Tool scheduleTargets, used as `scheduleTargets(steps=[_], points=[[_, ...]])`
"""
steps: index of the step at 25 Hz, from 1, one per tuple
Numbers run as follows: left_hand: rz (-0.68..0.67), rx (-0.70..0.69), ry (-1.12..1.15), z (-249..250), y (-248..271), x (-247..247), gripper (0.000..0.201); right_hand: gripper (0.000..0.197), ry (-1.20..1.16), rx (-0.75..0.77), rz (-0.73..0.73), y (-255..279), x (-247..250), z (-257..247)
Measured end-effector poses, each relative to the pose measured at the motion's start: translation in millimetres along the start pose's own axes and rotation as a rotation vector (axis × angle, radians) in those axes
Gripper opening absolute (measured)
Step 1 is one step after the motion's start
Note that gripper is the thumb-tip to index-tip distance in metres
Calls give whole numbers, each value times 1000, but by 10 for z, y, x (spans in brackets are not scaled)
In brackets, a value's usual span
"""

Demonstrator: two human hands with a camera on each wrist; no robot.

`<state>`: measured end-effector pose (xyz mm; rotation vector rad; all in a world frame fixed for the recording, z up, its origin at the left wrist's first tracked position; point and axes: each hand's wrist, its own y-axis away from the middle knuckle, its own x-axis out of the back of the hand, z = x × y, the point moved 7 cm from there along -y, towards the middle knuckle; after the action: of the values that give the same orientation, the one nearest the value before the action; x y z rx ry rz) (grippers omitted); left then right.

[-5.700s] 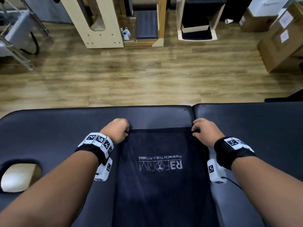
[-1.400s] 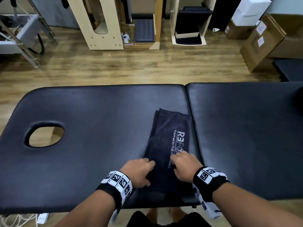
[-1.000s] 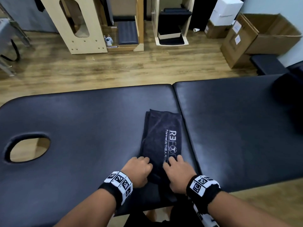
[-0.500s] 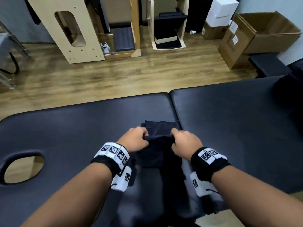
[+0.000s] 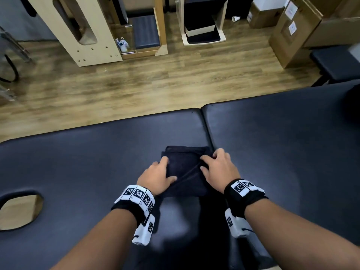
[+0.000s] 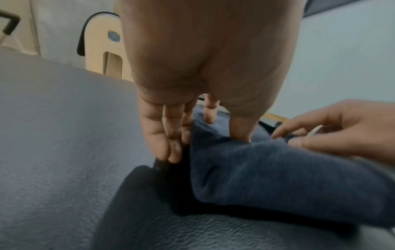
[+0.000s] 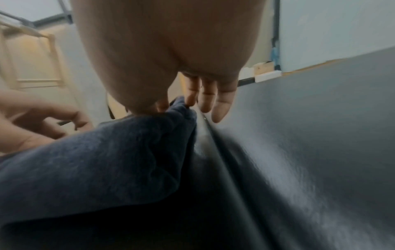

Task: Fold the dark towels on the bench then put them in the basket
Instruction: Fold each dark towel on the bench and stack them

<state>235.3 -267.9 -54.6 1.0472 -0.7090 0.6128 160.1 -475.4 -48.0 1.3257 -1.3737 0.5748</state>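
A dark towel (image 5: 185, 166) lies folded into a small rectangle on the black padded bench (image 5: 78, 172), just left of the seam. My left hand (image 5: 156, 175) rests on its left edge. In the left wrist view the fingers (image 6: 169, 135) run straight down beside the cloth (image 6: 278, 177) and the thumb lies on top. My right hand (image 5: 219, 169) is on the right edge. In the right wrist view its thumb and index finger (image 7: 188, 96) pinch a raised bunch of towel (image 7: 96, 160), with the other fingers straight over the seam. No basket is in view.
The bench has a face hole (image 5: 17, 211) at the left. A blurred dark shape (image 5: 352, 102) sits at its far right. Beyond the bench, on the wooden floor, stand pale wooden equipment (image 5: 83, 30), cardboard boxes (image 5: 303, 26) and a dark padded stool (image 5: 335, 63).
A second ago the towel was a long strip and both hands gripped its near end. They carried that end forward over the far end. The towel now lies shorter, with both hands on it.
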Motion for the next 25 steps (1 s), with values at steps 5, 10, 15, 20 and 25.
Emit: scheduleTargets(steps=[5, 10, 15, 20, 25], points=[[-11, 45, 99, -63, -116, -35, 87, 80, -158, -225, -127, -33, -159, 99], [16, 165, 214, -169, -131, -123, 49, 52, -326, -412, -136, 44, -222, 151], [-39, 171, 340, -173, 74, -305, 32, 28, -455, -429, -143, 318, -299, 174], [-142, 94, 671, -34, 385, -631, 13, 20, -749, -539, -111, 895, -478, 519], [-264, 8, 731, 498, 647, -1031, 19, 16, -826, -624, -11, 1663, -500, 996]])
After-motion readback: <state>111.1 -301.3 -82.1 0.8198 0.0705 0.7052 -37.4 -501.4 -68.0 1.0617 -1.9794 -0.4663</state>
